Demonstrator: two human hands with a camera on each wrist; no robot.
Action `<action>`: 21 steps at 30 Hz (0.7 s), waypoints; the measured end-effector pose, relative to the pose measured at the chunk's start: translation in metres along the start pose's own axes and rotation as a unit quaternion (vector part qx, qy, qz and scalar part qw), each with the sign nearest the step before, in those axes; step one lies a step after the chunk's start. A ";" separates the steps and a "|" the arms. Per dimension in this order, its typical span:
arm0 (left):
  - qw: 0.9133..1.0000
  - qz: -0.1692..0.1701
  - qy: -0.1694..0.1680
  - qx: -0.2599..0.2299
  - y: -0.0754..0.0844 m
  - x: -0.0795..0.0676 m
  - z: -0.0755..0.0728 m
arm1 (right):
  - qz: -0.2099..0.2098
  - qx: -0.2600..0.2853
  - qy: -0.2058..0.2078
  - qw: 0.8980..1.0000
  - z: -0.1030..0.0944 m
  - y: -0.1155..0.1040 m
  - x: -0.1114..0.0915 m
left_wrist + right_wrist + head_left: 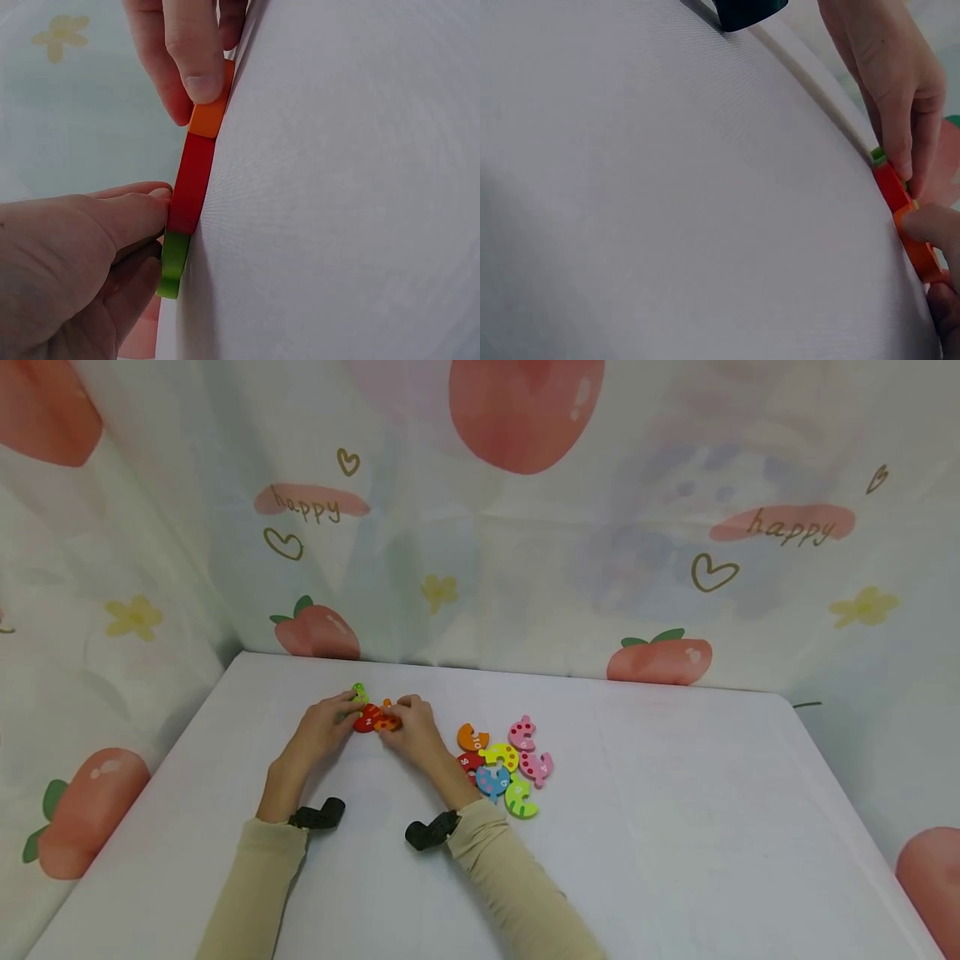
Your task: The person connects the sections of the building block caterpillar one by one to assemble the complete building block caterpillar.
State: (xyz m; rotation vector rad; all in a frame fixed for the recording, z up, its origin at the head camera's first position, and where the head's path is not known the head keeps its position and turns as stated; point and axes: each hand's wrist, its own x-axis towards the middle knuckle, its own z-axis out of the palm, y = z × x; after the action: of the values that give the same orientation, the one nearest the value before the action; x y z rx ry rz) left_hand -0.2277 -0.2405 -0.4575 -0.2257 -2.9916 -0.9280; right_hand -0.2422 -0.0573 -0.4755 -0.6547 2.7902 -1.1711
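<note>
1. The left hand (318, 727) pinches the red piece (192, 184) by its edge between thumb and fingertips, flat on the desk (675, 827); its grip is narrow and closed round that piece, with the green piece (172, 264) joined at the red one's far end.
2. The right hand (414, 731) presses the orange piece (208, 114) against the other end of the red one, fingertips curled over its top edge; the left wrist view shows the orange and red edges touching in one line.
3. The three joined pieces lie near the back left of the desk, between the two hands.
4. To do this joining well, I judge that the left hand should hold the red piece still while the right slides the orange one in flat, so the hooked shapes seat without lifting; tilting either piece would likely jam the joint or pop the green one loose.
5. Pressure is best kept low and along the desk, since the thin pieces could flip under a downward push on an edge.
6. Just to the right of the right forearm lies a loose cluster of pieces (504, 764): orange, pink, yellow, red, blue and green ones, some touching each other.
7. A black strap (318, 814) sits on the left wrist, and another on the right wrist.
8. A curtain (525, 527) printed with peaches and the word "happy" hangs behind and beside the desk.
</note>
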 end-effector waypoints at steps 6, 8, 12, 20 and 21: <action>1.000 0.010 0.005 0.004 -0.002 -0.001 0.000 | 0.004 0.025 0.005 1.000 0.005 0.003 -0.002; 1.000 0.012 0.006 0.005 -0.002 -0.001 0.000 | 0.005 0.028 0.003 1.000 0.005 0.004 -0.002; 1.000 0.007 0.003 0.008 -0.002 0.000 0.000 | -0.009 0.023 0.006 1.000 0.006 0.007 -0.003; 1.000 0.005 -0.002 0.003 -0.003 0.001 0.001 | 0.012 0.026 0.009 1.000 0.007 0.005 -0.008; 1.000 0.005 -0.002 0.004 -0.003 0.001 0.000 | 0.019 0.033 0.008 0.999 0.007 0.004 -0.008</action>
State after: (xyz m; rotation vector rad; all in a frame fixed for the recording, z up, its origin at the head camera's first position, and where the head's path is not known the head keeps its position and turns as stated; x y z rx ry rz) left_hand -0.2294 -0.2423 -0.4590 -0.2428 -2.9944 -0.9170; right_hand -0.2349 -0.0559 -0.4845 -0.5871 2.7497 -1.2616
